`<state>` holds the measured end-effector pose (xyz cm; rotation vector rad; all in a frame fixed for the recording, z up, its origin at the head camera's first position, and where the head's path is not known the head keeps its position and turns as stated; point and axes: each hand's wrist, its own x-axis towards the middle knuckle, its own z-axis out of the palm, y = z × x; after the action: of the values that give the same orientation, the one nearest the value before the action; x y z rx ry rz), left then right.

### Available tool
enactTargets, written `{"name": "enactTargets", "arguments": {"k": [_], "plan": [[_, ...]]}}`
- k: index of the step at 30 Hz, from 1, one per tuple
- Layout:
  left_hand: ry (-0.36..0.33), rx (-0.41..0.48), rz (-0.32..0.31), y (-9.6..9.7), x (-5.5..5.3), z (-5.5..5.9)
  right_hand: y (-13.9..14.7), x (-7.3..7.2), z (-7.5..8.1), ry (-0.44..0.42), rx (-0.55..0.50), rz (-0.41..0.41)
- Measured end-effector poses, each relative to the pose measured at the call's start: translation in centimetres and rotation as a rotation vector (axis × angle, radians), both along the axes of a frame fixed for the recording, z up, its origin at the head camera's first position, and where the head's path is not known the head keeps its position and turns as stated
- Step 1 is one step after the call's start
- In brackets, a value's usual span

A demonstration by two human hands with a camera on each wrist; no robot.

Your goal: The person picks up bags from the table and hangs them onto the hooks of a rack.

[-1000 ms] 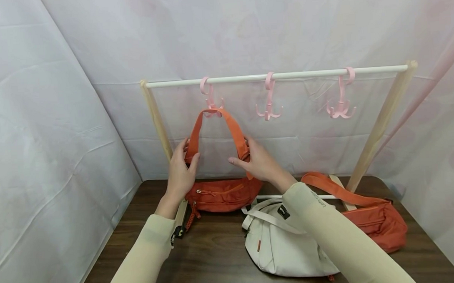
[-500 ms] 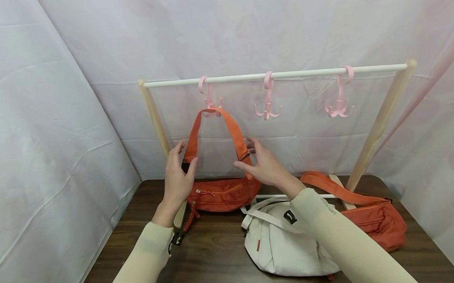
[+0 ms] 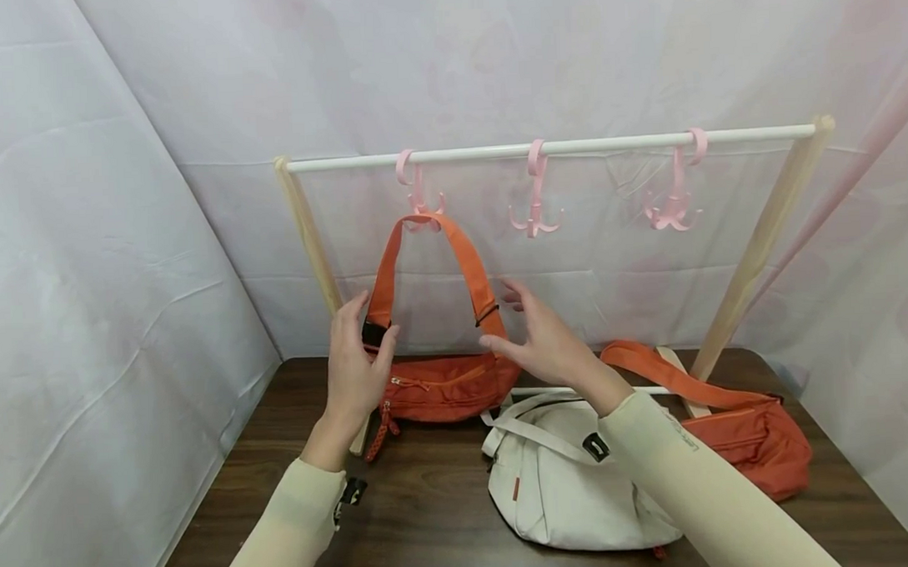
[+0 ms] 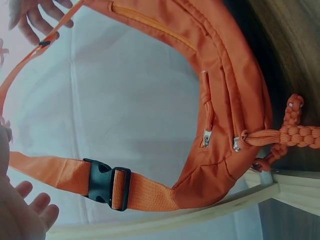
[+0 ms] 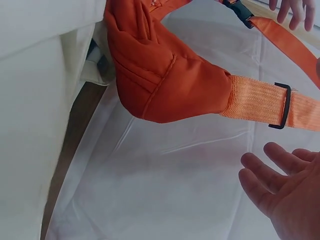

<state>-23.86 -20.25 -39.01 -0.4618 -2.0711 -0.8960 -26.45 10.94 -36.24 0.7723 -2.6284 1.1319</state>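
Note:
An orange waist bag (image 3: 450,392) hangs by its looped strap (image 3: 470,262) from the left pink hook (image 3: 419,193). Whether its underside touches the table cannot be told. My left hand (image 3: 354,366) is beside the strap's left side, near the black buckle (image 4: 102,182), fingers relaxed and holding nothing. On the other side my right hand (image 3: 549,338) stands a little apart from the strap near its black slider (image 5: 283,105). Its fingers (image 5: 280,175) are loosely spread. A zip pull (image 4: 206,137) and braided orange cords (image 4: 300,135) show on the bag.
Two more pink hooks (image 3: 535,193) hang from the white rail (image 3: 607,145) of a wooden-legged rack. On the brown table (image 3: 424,510) lie a cream bag (image 3: 574,504) and a second orange bag (image 3: 768,448), partly behind my right sleeve. Pale cloth (image 3: 123,270) surrounds the table.
Both hands have let go of the strap. My right hand has drawn away to the right and my left slightly down and left. The waist bag stays hanging on the hook.

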Motion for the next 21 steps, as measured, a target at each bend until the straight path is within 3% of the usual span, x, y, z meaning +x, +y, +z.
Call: {"name": "enactTargets", "arguments": {"k": [12,21], "plan": [[0.074,-0.02,-0.026,1.4,1.6,-0.6,2.1,2.1,-0.4,0.006,0.095,-0.03],[0.031,-0.091,-0.115,2.9,2.7,-1.9,4.0,3.2,-1.1,0.011,0.179,-0.035]]}}
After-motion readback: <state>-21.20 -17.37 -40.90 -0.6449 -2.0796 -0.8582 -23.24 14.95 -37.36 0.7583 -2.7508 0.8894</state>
